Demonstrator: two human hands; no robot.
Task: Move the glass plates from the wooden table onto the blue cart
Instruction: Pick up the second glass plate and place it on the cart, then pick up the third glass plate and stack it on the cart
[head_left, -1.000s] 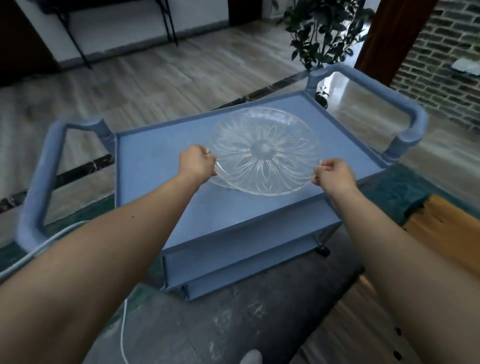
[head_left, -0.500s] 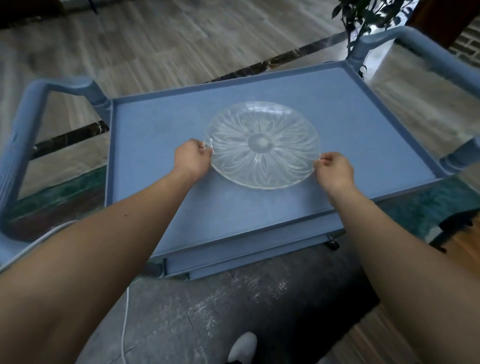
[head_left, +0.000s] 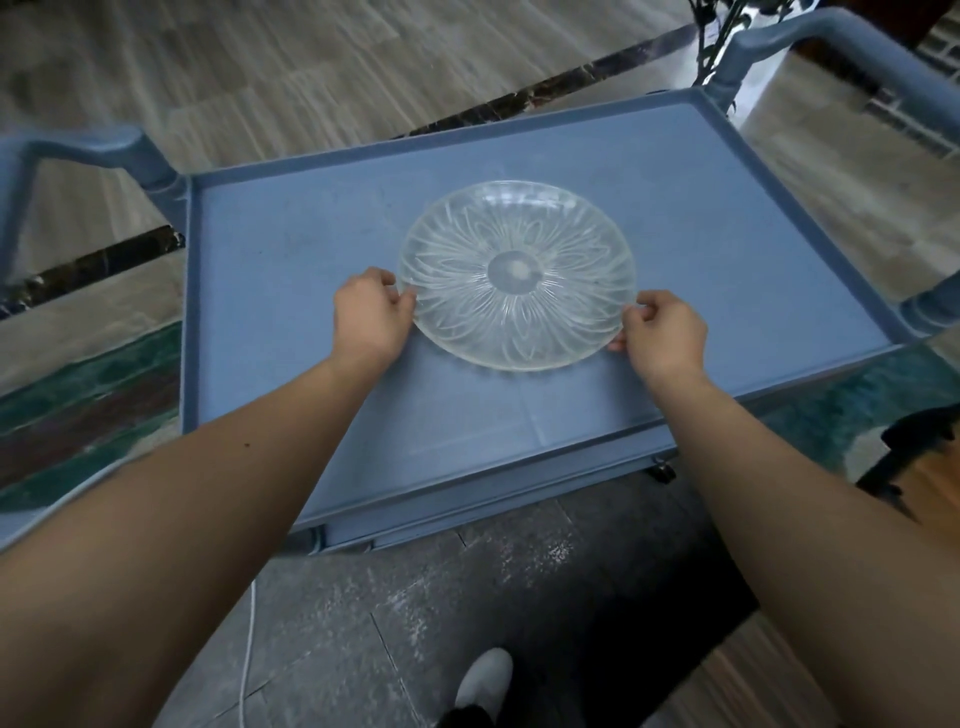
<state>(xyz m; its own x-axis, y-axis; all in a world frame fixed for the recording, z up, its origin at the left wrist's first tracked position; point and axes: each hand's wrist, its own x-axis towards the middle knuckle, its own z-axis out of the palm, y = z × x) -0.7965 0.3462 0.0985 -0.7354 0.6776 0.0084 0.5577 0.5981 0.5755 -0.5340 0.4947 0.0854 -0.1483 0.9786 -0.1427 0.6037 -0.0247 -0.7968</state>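
A clear glass plate (head_left: 518, 274) with a cut flower pattern lies over the middle of the blue cart (head_left: 270, 270), on or just above its top tray. My left hand (head_left: 370, 313) pinches the plate's left rim. My right hand (head_left: 662, 335) pinches its right rim. Both forearms reach in from the bottom corners. The wooden table shows only as a brown corner (head_left: 935, 483) at the right edge.
The cart has raised edges and a tubular blue handle at each end (head_left: 78, 148). A potted plant (head_left: 714, 31) stands behind the far right handle. A white cable (head_left: 247, 654) runs on the grey floor near my shoe (head_left: 483, 680).
The plate went from held over the cart's near edge to low over the tray's middle. My head leaned in, so the cart fills more of the view. Both hands keep their hold.
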